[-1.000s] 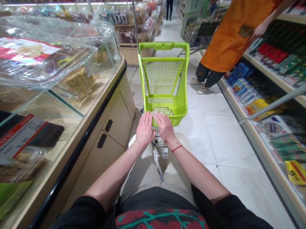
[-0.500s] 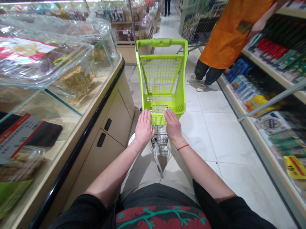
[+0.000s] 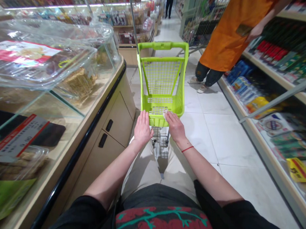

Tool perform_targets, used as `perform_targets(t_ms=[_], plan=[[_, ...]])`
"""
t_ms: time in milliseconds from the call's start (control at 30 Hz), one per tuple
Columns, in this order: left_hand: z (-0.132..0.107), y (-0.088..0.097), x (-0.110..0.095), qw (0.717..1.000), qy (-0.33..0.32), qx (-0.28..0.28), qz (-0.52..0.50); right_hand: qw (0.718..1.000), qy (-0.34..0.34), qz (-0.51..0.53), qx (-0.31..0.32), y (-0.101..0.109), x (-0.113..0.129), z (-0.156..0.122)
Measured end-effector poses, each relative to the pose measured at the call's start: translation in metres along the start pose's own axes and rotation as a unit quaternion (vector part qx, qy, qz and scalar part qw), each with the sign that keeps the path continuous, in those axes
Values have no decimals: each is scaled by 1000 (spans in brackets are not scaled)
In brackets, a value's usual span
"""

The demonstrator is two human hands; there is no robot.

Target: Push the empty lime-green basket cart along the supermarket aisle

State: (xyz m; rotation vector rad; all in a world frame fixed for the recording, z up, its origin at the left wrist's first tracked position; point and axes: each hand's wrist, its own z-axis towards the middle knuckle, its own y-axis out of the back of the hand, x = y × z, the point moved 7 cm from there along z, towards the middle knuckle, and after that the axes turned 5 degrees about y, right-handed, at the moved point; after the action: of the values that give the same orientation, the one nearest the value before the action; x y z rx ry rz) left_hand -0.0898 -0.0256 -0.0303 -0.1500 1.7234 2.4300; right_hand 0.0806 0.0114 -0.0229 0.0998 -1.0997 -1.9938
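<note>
Since the right hand shifted away from the left hand, the green cart just ahead of the fingers shows more bare near edge between them. Left fingers are flat, close together; right ones bunched, whitish scrap at the tips, can't tell if gripped. Wooden counter left, orange apron ahead-right.

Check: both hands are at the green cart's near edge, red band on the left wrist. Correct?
The head view shows the red band on the right wrist, not the left. The left hand and right hand are at the near edge of the green cart.
</note>
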Motion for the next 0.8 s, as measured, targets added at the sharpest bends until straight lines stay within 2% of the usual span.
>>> perform_targets(t_ms=[100,167,233,400,500,567,633,800], plan=[[1,0,-2,1000,7,12,7,999,-24,-21,-23,15,-20,-10],[1,0,-3,1000,10,14,9,999,-31,-23,-27,15,-20,-11],[1,1,-4,1000,6,10,5,999,-26,-12,-20,6,-7,-4],[0,0,-4,1000,-10,9,0,999,9,25,42,-36,47,25],[-1,0,-3,1000,-14,18,7,998,13,26,60,-45,61,35],[-1,1,-3,1000,-17,17,9,998,24,25,61,-41,58,33],[-1,3,-4,1000,-15,11,12,998,31,23,52,-30,44,26],[-1,2,-7,1000,-14,1,16,1000,-16,-10,-4,9,-13,-2]])
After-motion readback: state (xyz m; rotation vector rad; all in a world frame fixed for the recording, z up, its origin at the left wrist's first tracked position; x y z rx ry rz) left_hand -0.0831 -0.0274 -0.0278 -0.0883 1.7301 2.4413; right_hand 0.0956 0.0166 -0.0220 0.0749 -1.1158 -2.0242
